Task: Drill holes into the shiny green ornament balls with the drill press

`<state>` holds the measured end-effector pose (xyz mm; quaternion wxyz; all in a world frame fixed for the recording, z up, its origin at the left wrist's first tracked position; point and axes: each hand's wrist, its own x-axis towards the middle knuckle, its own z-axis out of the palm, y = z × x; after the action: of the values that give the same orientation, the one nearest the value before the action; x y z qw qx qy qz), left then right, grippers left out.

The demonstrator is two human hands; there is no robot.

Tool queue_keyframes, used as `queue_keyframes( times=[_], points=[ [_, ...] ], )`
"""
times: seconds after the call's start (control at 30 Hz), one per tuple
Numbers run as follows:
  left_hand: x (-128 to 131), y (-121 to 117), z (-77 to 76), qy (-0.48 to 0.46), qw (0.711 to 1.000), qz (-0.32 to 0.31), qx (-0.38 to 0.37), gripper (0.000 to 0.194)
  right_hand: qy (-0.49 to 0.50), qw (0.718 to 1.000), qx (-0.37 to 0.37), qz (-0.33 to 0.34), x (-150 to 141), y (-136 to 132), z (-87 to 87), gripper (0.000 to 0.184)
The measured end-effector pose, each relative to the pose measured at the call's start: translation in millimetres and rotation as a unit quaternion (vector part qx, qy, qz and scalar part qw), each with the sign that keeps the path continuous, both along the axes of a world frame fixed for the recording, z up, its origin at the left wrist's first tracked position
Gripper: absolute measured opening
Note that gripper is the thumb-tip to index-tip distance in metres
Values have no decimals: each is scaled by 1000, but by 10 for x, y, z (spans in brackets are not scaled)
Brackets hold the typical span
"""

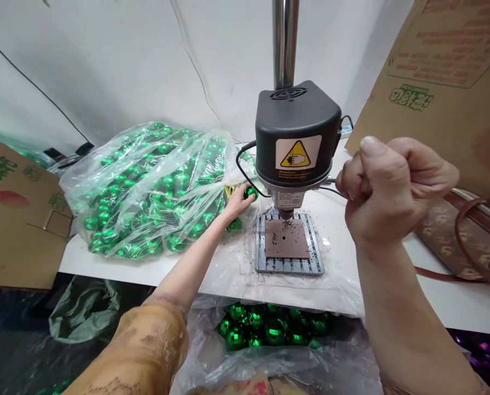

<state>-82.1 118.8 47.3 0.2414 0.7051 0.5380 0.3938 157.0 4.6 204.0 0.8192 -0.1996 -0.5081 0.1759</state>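
Note:
My left hand (237, 202) reaches past a small bench drill (295, 137) and grips a shiny green ornament ball (250, 193) between its fingers. Just behind that hand lies a clear plastic bag (146, 192) stuffed with similar green balls. My right hand (393, 186) is a raised fist to the right of the drill head. A thin black line (332, 191) runs from the drill towards it, and I cannot tell whether the fist grips it. Under the chuck, a brown pad (286, 238) with a small hole and dark specks lies on a grey slotted base plate (269, 247).
The drill stands on a white table (105, 271) with a steel column (285, 38) rising behind its head. Below the table edge, an open plastic bag (261, 334) holds faceted green balls. Cardboard sheets (446, 71) stand at both sides, and a patterned handbag (459, 236) lies at right.

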Motion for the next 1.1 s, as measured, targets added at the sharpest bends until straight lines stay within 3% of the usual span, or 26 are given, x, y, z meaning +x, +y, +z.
queue_keyframes(
  times=[0.07,0.17,0.23,0.3,0.37,0.5,0.6,0.9,1.1],
  points=[
    [-22,-245,42,-148,985,-23,-80,36,12,1000,7,3,-5,-5,-7,44],
    [14,-593,106,-348,917,-48,-191,43,20,1000,3,-1,-15,-10,-14,44],
    [85,-773,133,-419,873,-61,-241,45,21,1000,-2,0,-18,-10,-16,43],
    [174,-900,138,-444,853,-69,-266,46,22,1000,0,8,-18,-6,-17,42],
    [259,-984,122,-424,865,-65,-260,49,22,1000,10,15,-13,5,-21,42],
    [372,-1061,54,-331,923,-56,-190,53,17,999,20,21,9,27,-35,45],
    [415,-1072,-7,-278,947,-44,-155,54,7,1000,2,25,27,31,-43,47],
    [528,-1055,-85,-138,980,-87,-118,55,-33,999,-25,-36,18,32,-52,55],
    [609,-1051,-108,-46,994,-95,-20,49,-29,999,-23,-40,15,32,-52,55]
  ],
)
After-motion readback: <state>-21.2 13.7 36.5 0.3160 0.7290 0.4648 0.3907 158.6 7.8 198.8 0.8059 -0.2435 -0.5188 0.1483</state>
